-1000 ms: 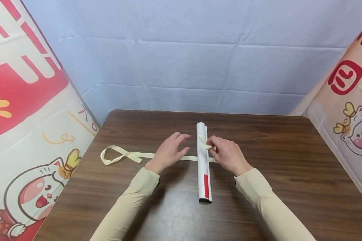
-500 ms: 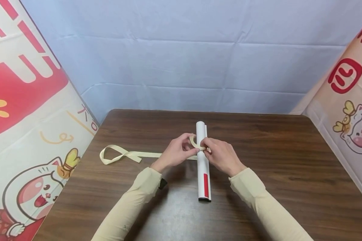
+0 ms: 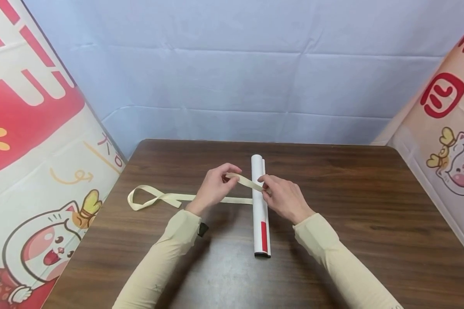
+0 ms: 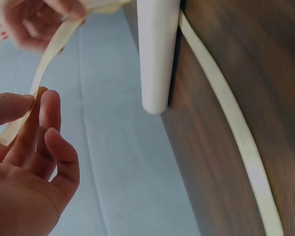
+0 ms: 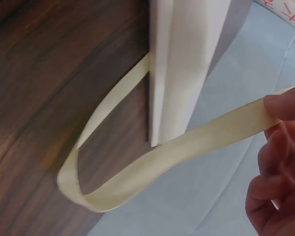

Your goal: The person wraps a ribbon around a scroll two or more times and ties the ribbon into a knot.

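Observation:
A white paper roll (image 3: 260, 210) with a red patch lies lengthwise on the table. A cream ribbon (image 3: 237, 200) runs beneath it, and its right part curves up and back over the top. My left hand (image 3: 213, 188), left of the roll, pinches this raised ribbon near its end between thumb and finger. Above the roll's right side, my right hand (image 3: 287, 198) pinches the same stretch; the right wrist view shows the ribbon (image 5: 221, 127) between its thumb and fingers. Between both hands the ribbon is drawn fairly straight, slanting across the roll.
The ribbon's other end lies in a loose loop (image 3: 133, 199) on the left of the brown wooden table (image 3: 352, 180). A pale blue cloth (image 3: 232, 86) hangs behind the table. Printed cartoon panels stand on both sides.
My right hand has brought the ribbon leftward over the roll. My left hand came in, took hold of its end and drew it left. The roll stays in place.

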`<state>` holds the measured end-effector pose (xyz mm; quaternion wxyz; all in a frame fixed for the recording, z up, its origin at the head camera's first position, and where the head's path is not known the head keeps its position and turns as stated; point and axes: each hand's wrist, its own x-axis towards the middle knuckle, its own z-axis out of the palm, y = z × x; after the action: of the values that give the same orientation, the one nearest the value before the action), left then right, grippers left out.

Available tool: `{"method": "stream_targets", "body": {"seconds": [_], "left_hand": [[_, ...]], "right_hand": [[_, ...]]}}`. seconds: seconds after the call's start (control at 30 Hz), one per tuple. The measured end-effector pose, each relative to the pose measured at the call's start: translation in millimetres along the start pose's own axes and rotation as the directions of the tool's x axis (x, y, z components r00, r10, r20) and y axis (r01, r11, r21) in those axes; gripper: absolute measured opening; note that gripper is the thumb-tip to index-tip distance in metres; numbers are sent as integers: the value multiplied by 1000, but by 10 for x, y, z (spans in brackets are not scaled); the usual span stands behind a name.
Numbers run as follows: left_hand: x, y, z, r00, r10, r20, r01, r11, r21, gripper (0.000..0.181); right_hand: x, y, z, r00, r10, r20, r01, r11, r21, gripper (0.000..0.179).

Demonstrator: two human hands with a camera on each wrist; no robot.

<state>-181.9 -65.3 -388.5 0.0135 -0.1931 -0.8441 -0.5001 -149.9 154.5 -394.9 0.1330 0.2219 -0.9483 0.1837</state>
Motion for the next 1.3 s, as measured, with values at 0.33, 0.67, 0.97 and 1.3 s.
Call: {"method": "stream_targets", "body": {"seconds": [0.33, 0.67, 0.97, 1.3], "left_hand": [[12, -149, -368, 995, 13, -100, -2, 994, 108, 20], [-27, -392, -689, 971, -42, -234, 83, 982, 168, 21], [-28, -562, -949, 959, -31, -281, 113, 954, 279, 17], [6, -730, -1077, 942, -14, -336, 142, 922, 360, 10]], "right_hand": [[-61, 186, 80, 998, 58, 7, -58, 998, -14, 19], [-107, 251, 128, 996, 83, 31, -81, 996, -39, 16], [-109, 254, 167, 998, 60, 25, -58, 997, -47, 16], [-106, 255, 210, 993, 98, 68, -93, 993, -69, 11]]}}
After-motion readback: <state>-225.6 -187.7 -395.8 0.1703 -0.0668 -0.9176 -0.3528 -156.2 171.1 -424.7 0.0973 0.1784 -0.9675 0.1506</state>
